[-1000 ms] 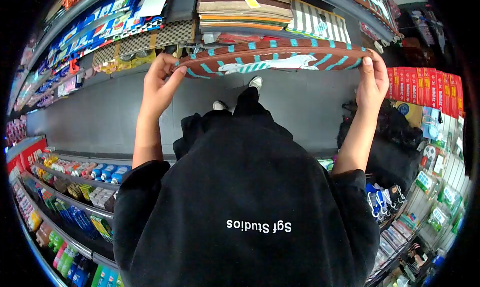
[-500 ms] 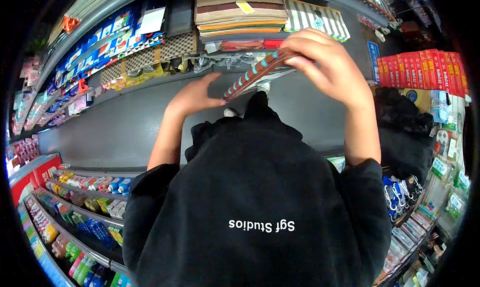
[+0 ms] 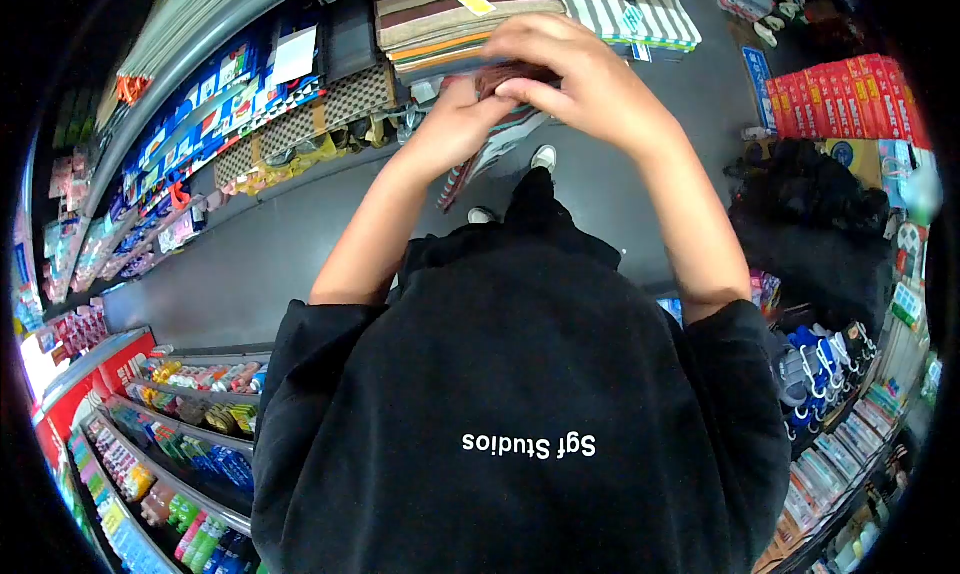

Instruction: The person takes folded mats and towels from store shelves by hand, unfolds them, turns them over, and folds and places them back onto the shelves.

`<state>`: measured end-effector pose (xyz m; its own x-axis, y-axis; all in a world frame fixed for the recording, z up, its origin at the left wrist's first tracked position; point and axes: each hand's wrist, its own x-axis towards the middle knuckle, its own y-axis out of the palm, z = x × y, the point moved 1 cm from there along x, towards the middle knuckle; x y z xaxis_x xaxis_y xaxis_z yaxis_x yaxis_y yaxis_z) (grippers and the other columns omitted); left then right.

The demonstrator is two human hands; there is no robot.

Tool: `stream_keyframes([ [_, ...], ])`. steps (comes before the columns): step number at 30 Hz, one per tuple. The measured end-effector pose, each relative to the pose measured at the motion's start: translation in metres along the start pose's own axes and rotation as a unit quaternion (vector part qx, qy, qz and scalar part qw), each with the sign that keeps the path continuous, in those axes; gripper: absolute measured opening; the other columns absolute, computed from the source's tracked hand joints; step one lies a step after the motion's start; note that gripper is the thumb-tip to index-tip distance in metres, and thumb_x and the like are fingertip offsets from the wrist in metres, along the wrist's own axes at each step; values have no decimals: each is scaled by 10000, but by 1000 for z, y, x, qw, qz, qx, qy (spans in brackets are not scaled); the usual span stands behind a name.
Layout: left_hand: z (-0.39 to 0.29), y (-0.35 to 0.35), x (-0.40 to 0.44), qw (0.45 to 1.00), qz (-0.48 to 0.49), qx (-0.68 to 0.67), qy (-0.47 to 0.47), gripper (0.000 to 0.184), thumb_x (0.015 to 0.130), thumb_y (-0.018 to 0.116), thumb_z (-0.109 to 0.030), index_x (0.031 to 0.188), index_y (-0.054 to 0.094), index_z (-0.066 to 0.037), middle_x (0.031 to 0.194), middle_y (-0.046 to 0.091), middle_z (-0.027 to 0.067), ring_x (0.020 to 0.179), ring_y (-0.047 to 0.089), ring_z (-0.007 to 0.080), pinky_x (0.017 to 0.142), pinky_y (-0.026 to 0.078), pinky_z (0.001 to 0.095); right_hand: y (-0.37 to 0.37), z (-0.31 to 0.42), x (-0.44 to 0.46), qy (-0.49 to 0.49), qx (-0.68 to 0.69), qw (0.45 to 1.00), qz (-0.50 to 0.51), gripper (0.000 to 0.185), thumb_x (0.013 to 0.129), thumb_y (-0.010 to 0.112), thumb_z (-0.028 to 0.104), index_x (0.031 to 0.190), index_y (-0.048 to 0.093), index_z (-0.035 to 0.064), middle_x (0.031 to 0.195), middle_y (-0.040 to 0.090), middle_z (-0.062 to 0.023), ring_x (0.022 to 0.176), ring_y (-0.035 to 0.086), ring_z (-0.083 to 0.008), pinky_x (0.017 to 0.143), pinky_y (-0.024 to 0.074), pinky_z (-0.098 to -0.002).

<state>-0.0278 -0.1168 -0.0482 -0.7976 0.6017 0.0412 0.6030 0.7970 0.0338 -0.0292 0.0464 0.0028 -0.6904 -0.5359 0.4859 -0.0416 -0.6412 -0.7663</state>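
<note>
Mat point(image 3: 500, 139) is hanging between both hands, over the floor point(image 3: 250, 239), near a pile of mats point(image 3: 425, 19). Right hand point(image 3: 575, 74) is curving partly open, thumb and fingers holding the bunched brown end. Left hand point(image 3: 460, 124) is cupping the side, partly closed; fingertips are hiding, so cannot tell how firmly it is gripping. Progress, as judged: gathering is looking partway done; the striped lower end is hanging loose, and the mat is not yet resting on anything

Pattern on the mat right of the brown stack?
The mat: grey and white stripes, best in head view.
</note>
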Motion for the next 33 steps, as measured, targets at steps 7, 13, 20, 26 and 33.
stream_keyframes([
  [7,-24,-10,11,973,-193,-127,16,344,926,455,-189,1236,477,-42,1140,553,76,1040,519,159,899,402,307,48,-46,-99,310,120,915,-230,314,812,643,100,1091,516,31,1020,568,-58,936,524,-115,792,435,-263],
  [13,-44,-13,25,907,-285,-307,55,328,914,484,-238,1194,460,-69,1146,558,87,1074,524,222,921,388,358,120,-45,-159,581,542,571,-205,499,811,613,408,1115,455,46,1021,533,-134,957,529,-232,834,442,-411],
  [20,-66,-3,36,883,-307,-338,106,313,949,403,-276,1180,438,-68,1205,511,77,1113,482,230,962,356,420,152,0,-137,423,864,244,-125,781,798,381,678,1219,462,25,1139,524,-234,1117,467,-412,940,344,-550],
  [26,-62,-22,31,874,-337,-327,124,327,966,343,-276,1199,426,-63,1238,490,99,1136,468,256,975,357,444,143,-22,-151,384,857,287,-191,601,874,400,548,1141,510,21,940,614,-198,739,637,-260,669,519,-384],
  [33,-53,-21,21,861,-354,-344,119,357,970,326,-279,1215,423,-37,1247,484,110,1144,464,266,986,355,437,127,-35,-156,446,771,414,-188,353,901,492,381,1027,535,54,826,647,-155,667,638,-219,579,532,-317],
])
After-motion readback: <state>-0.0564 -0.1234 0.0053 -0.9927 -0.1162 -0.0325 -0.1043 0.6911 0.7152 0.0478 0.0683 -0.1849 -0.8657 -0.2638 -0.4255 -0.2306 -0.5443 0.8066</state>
